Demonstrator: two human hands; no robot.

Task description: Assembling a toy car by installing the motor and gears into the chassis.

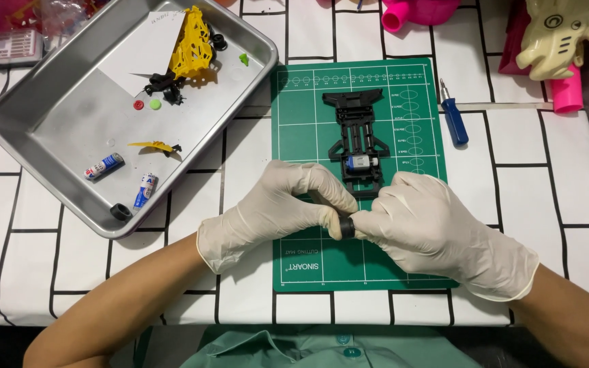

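Both my gloved hands pinch small black wheel (346, 227) over near edge of green mat (308, 262): left hand (277, 208) grips, right hand (431, 228) steadies. Probably tyre on rim; view poor. Keep pull straight, clear of chassis (358, 143) just beyond.

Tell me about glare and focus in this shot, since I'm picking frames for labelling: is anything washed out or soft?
Head view: lighting even, shadows faint; the metal tray shows a soft sheen, not blown out. The black chassis on the green cutting mat is sharp. The left hand and right hand in pale gloves look bright but keep their creases.
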